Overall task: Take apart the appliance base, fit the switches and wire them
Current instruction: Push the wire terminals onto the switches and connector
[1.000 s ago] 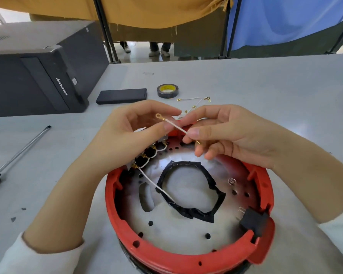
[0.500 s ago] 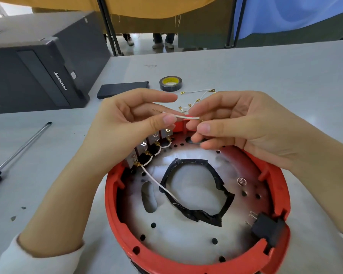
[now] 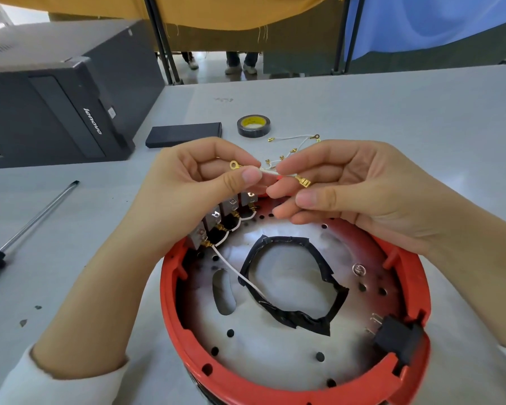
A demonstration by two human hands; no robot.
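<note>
The round red appliance base (image 3: 278,388) lies open side up in front of me, its metal plate showing a hole edged with black tape. Several switches (image 3: 216,219) sit in a row along its far left rim, linked by white wires. Above them I hold a short white wire (image 3: 270,171) with a gold ring terminal at its left end and a spade terminal at its right. My left hand (image 3: 193,194) pinches the wire near the ring end. My right hand (image 3: 348,185) pinches it near the spade end.
More white wires with gold terminals (image 3: 294,141) lie on the table behind my hands, next to a roll of black tape (image 3: 253,125) and a flat black box (image 3: 184,134). A screwdriver (image 3: 27,226) lies at the left. A black computer case (image 3: 50,97) stands at the far left.
The wire has turned in my fingers from slanted to nearly level, so both its terminals now show. My view has moved closer to the base.
</note>
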